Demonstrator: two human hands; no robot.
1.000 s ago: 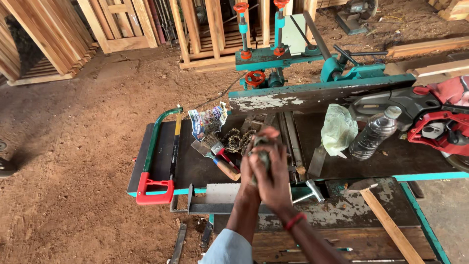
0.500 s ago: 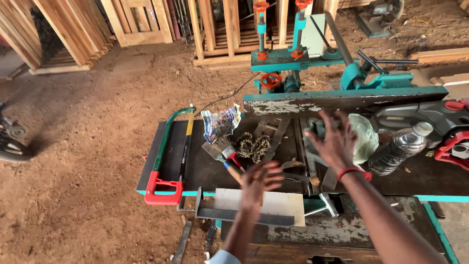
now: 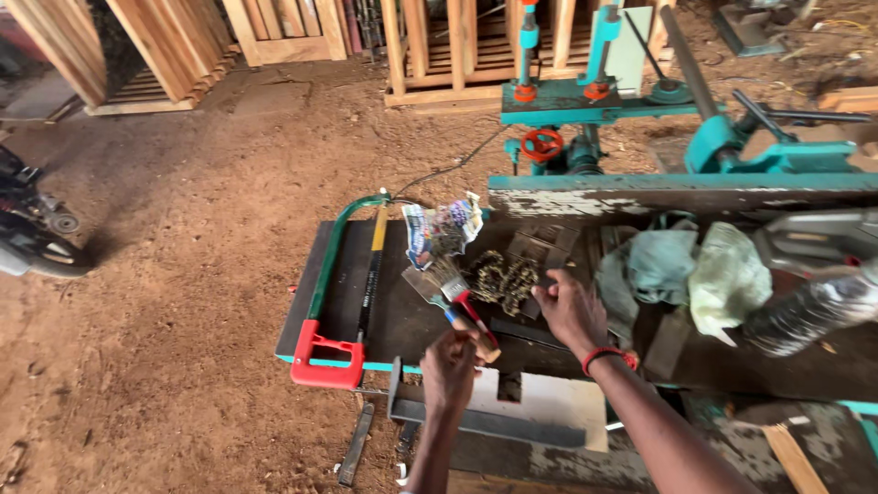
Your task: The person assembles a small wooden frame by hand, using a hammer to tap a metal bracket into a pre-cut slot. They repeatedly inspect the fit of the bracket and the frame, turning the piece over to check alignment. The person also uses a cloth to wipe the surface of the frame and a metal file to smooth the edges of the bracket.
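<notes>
Head view: my left hand [image 3: 450, 370] gripped a brush [image 3: 455, 304] handle, fingers curled round it. My right hand [image 3: 569, 309] touched the chain [image 3: 501, 277] on the table [image 3: 338, 293], fingers bent and loosely spread.

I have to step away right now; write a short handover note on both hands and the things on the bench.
Left hand: closed on the wooden handle of a paintbrush at the dark workbench's front edge.
Right hand: open, fingers at a rusty coiled chain, gripping nothing.
Nearby: green-and-red bow saw to the left, pale cloths and a clear plastic bottle to the right.
Done: brush in hand. Left: chain not lifted.
</notes>
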